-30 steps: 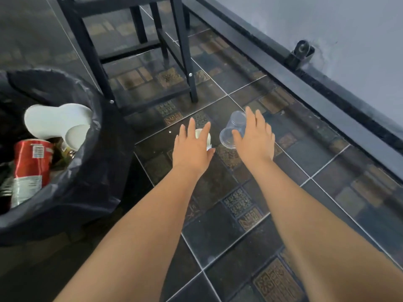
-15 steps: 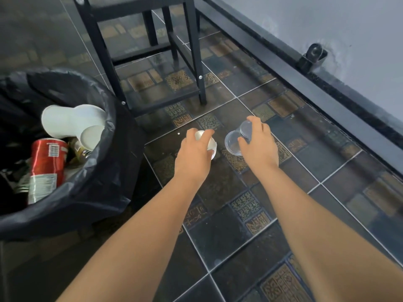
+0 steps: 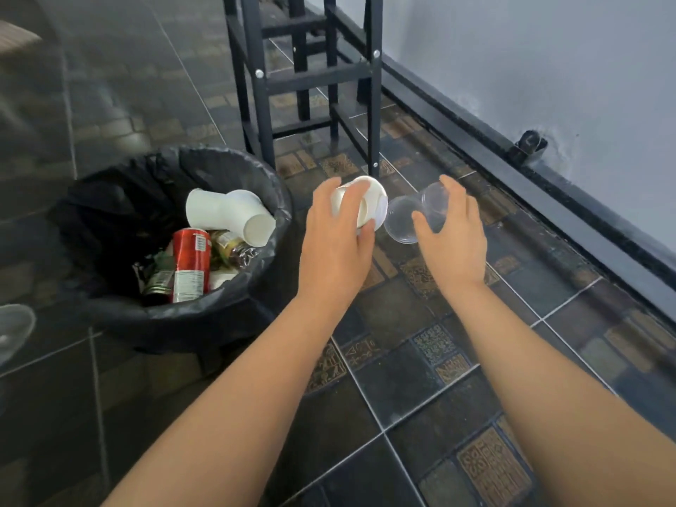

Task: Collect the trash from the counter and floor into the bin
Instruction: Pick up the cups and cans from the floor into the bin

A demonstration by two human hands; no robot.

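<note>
Head view: both forearms reach forward over a dark tiled floor (image 3: 402,397), each hand carrying one cup.
Left hand (image 3: 338,237): its grip is wrapped round a white paper cup (image 3: 369,201), thumb on the near side and fingers over the top; the cup lies tilted, its bottom facing up and away.
Right hand (image 3: 451,232): its grip pinches a clear plastic cup (image 3: 413,217) between thumb and fingers; the cup lies on its side with the open mouth turned toward the left hand.
Cups: the two are just beside each other, rim close to rim, held above the floor and to the right of the bin.
Bin (image 3: 175,316): round, lined with a black bag, standing on the floor to the left of the hands.
Inside the bin: two white paper cups (image 3: 226,214) lying on top, a red can (image 3: 190,265) below them, a crumpled wrapper (image 3: 234,250) beside the can, and a dark can (image 3: 157,279) at the near left.
Stool (image 3: 303,78): black metal legs and rungs stand behind the hands, near the wall.
Wall (image 3: 548,67): pale grey, with a black skirting rail (image 3: 512,170) along its foot.
</note>
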